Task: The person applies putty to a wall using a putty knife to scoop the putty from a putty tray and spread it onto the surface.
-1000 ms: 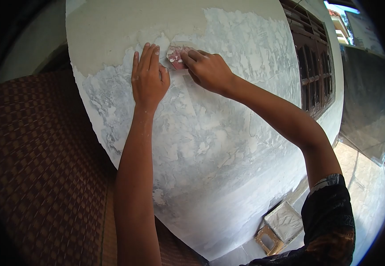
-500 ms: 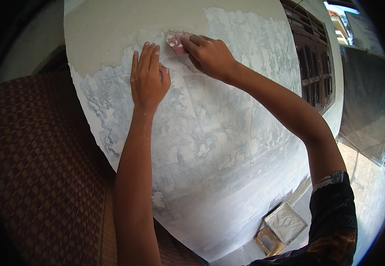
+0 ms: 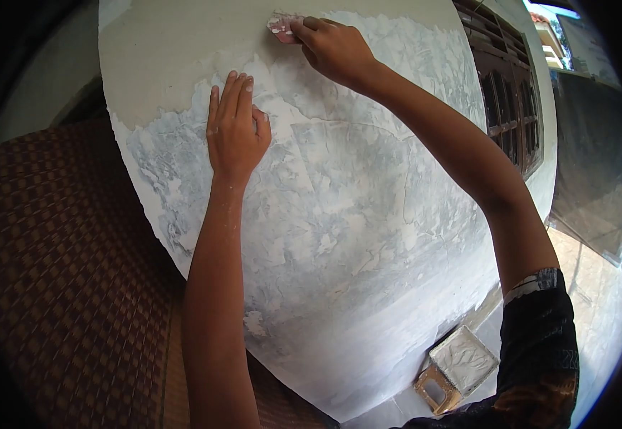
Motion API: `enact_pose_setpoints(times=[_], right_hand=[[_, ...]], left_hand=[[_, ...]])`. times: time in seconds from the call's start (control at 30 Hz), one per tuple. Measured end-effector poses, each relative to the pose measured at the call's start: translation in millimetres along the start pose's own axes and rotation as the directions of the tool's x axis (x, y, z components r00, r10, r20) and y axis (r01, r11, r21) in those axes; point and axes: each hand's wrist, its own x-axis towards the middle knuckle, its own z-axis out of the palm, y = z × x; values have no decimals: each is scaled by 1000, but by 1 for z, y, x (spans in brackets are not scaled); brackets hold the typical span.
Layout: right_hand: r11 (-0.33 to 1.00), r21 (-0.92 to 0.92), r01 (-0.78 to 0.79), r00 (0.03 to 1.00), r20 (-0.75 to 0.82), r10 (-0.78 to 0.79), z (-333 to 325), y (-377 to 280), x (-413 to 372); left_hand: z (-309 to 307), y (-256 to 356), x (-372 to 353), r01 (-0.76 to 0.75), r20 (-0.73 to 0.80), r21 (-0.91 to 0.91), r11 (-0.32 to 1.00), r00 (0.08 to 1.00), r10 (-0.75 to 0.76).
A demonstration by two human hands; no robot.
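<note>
- A broad wall (image 3: 339, 193) is filling the middle of the frame, its upper band showing smooth greenish beige, the rest showing patchy white and grey with ragged, layered edges.
- A dark brown woven mat with a checkered pattern (image 3: 67, 286) is taking up the left and lower left of the frame, its surface curving beside the wall.
- A dark brown wooden window with bars (image 3: 510, 121) is standing at the upper right.
- A black sleeve with brown patterning (image 3: 540, 343) is covering the right upper arm at the lower right.
- A square container with a creased, pale grey top (image 3: 482, 344) is sitting low on the right, just beside a yellowish-brown frame with an opening (image 3: 450, 402).
- The left hand (image 3: 238, 139) is lying flat on the wall, upper left of centre, fingers extended upward, little finger slightly apart, thumb close in.
- The right hand (image 3: 336, 51) is pinching a small, flat, reddish-pink scraper with white smears (image 3: 282, 30) between thumb and bent fingers.
- The scraper is resting over the beige band at top centre, above the left hand.
</note>
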Motion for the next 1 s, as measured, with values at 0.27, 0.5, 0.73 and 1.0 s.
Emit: enact_pose_setpoints(times=[0.27, 0.5, 0.73, 1.0], right_hand=[[977, 151, 150, 986, 45, -158, -17, -34, -56], [999, -40, 0, 997, 79, 3, 12, 17, -11], [993, 99, 66, 997, 20, -68, -14, -24, -49], [997, 37, 66, 995, 73, -69, 7, -3, -63]], left_hand=[[1, -2, 1, 8, 0, -18, 1000, 1000, -8], [-1, 0, 0, -3, 10, 41, 999, 1000, 3], [-1, 3, 2, 3, 35, -15, 1000, 999, -3], [-2, 1, 0, 3, 35, -34, 999, 999, -1]])
